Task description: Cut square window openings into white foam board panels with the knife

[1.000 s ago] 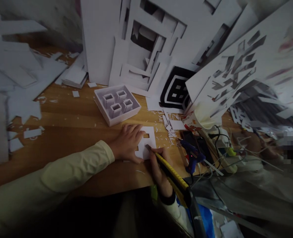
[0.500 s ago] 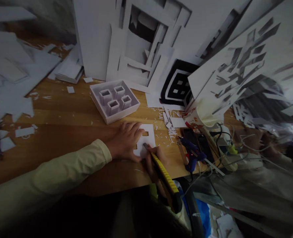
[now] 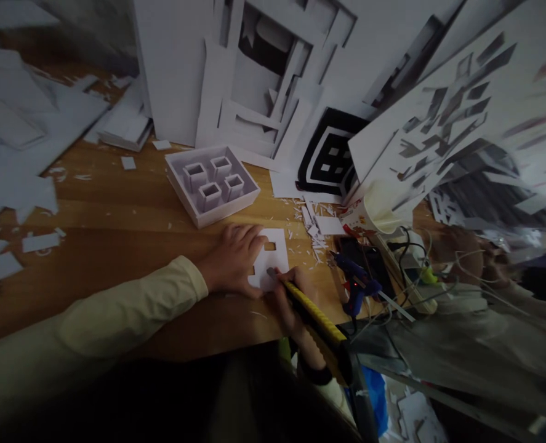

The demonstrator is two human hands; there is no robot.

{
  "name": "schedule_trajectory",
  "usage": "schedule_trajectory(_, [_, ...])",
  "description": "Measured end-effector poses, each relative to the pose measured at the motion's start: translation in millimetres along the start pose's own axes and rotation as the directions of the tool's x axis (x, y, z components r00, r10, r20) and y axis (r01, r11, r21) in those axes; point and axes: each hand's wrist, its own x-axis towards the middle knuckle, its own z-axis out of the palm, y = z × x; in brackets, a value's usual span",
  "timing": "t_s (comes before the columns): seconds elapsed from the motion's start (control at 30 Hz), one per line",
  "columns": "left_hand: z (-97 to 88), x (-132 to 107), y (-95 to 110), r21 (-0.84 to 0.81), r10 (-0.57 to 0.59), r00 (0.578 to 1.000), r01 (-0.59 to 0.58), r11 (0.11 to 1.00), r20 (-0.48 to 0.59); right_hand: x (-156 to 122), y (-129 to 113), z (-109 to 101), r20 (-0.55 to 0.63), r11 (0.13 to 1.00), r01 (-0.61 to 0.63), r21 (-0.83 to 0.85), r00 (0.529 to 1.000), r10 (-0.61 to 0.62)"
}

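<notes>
My left hand point(image 3: 233, 258) lies flat with fingers spread on a small white foam-board square point(image 3: 273, 258) that has small square holes cut in it, pressing it onto the wooden table point(image 3: 129, 240). My right hand point(image 3: 291, 304) is wrapped round a yellow utility knife point(image 3: 312, 314). Its blade tip touches the square near the lower left corner, right beside my left thumb.
A white foam-board tray with small square tubes point(image 3: 212, 183) stands just behind my left hand. Cut-out white boards point(image 3: 263, 80) lean at the back. A blue glue gun point(image 3: 356, 283), cables and a paper cup point(image 3: 369, 215) lie to the right. Scraps litter the left side.
The view drifted slightly; my hands stay on the square. The knife tip has shifted a little down and left along the board.
</notes>
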Motion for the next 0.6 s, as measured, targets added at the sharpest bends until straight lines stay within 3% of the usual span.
schedule_trajectory(0.23, [-0.5,0,1,-0.011,-0.005,1.000,0.005,1.000,-0.011,-2,-4,-1,-0.017,1.000,0.006,-0.024,1.000,-0.007])
schedule_trajectory(0.5, [-7.3,0,4,0.000,-0.015,0.999,0.015,1.000,0.045,16,-6,-15,0.120,0.999,-0.035,0.020,0.992,0.032])
schedule_trajectory(0.6, [-11.9,0,6,0.026,-0.003,0.999,0.002,1.000,0.033,12,-5,-14,0.119,1.000,-0.017,0.007,0.993,0.016])
